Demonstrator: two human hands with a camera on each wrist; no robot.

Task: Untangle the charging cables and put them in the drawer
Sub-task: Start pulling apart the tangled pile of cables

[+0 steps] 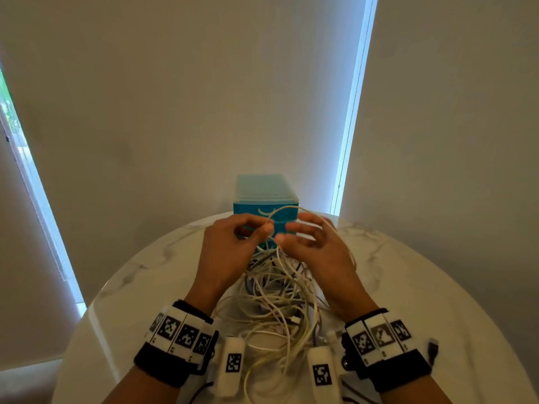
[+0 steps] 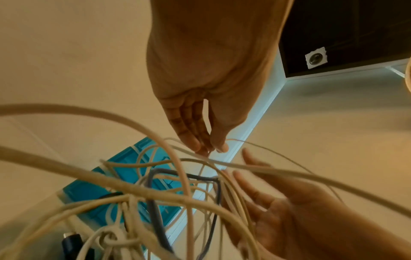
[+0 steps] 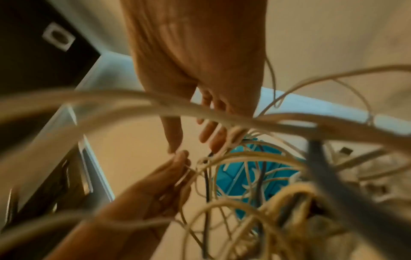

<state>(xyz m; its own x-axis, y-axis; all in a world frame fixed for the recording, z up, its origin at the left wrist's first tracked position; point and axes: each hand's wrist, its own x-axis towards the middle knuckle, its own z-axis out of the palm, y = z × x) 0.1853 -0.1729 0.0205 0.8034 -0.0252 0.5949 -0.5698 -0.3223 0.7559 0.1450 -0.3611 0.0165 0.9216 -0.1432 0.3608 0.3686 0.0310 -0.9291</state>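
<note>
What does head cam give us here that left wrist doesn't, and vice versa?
Head only: the round marble table, the wrist bands with markers, the whole drawer unit standing behind the tangle, and its drawers all closed.

Left wrist only: a dark blue cable threaded through the white ones, a knot of white cable low in the pile, and a dark panel overhead.

Both: the left hand pinching a white strand, the right hand with fingers spread, the cable tangle, and the teal drawers.
</note>
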